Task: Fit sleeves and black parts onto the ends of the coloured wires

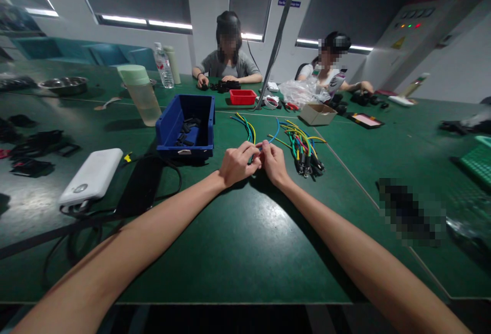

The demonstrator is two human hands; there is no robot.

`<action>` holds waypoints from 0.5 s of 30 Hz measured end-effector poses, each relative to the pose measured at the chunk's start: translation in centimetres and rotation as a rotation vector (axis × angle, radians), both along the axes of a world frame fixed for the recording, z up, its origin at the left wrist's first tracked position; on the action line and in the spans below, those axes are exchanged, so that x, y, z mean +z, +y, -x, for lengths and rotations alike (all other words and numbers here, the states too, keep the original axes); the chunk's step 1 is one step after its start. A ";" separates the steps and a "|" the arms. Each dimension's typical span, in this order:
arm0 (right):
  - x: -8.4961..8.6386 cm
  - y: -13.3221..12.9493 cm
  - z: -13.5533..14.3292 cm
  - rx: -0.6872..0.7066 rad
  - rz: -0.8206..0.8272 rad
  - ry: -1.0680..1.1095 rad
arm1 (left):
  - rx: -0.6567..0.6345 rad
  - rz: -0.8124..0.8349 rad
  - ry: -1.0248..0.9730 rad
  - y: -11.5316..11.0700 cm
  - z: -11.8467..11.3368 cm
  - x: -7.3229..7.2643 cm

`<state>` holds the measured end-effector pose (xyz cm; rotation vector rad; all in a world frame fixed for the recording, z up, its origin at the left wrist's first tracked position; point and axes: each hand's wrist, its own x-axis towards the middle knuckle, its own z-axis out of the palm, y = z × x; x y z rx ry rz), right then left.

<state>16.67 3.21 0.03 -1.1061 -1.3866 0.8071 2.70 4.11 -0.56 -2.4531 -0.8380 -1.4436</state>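
Observation:
My left hand (240,163) and my right hand (273,162) meet over the table, fingertips pinched close together. A blue wire (276,130) sticks up from the fingers of my right hand. What my left fingers pinch is hidden behind them. Just beyond my left hand lie a few loose yellow, green and blue wires (251,130). To the right of my right hand is a pile of coloured wires (301,137), their near ends bearing black sleeves and metal ring terminals (306,172). Left of my hands stands a blue bin (164,128) containing small black parts (187,132).
A white power bank (94,174) with cables lies left, near a tumbler (140,93). Ahead are a red tray (243,97), a slanting pole (278,37) and a small cardboard box (317,114). Two people sit across the table. A green basket (477,160) stands right.

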 end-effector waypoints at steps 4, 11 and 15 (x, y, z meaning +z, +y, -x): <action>0.1 -0.1 0.0 -0.054 -0.031 -0.051 | -0.015 -0.003 0.073 0.1 -0.1 -0.1; -0.5 0.5 -0.6 -0.105 -0.059 -0.112 | 0.015 0.081 0.255 0.3 -0.3 -0.1; -0.7 0.6 -0.7 -0.129 -0.038 -0.149 | 0.060 0.175 0.262 0.6 -0.3 0.0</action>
